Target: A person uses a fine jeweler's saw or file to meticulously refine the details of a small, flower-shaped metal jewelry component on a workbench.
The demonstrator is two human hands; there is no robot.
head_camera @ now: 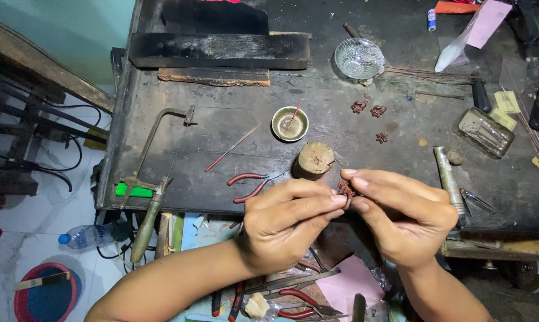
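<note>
Ornament (346, 189), small, reddish-brown and lacy, sits pinched between both hands just in front of the bench's near edge. Left hand (287, 223) clamps it with thumb and forefinger tips together on its left side; right hand (403, 214) grips its right side the same way. Fingertips of the two hands nearly touch. The piece is too small and too covered to tell its long axis or which way it faces.

Head view, surface: bench (233, 143) is dark, scuffed wood with a black plank (218, 50) laid across its far part. A wooden stump (314, 160) stands just beyond the hands. A brass bowl (289, 124) holding a thin red-tipped stick stands behind it. Red-handled pliers (248, 183) lie to the left of the hands, a thin file (232, 148) beyond them, and a jeweller's saw (153, 179) at the left edge. Three more reddish ornaments (371, 113) lie loose further back. A round glass dish (359, 58) and a rectangular glass dish (483, 132) stand to the right, with a metal tube (447, 176) near the right hand.

Room: pale tiled floor (36, 214) at left, with a plastic bottle (84, 236) and a red-rimmed tub (45, 292).

Packages: a clear bag with pink paper (472, 33) lies at the far right corner; a small white-and-blue tube (431, 19) stands beside it.
</note>
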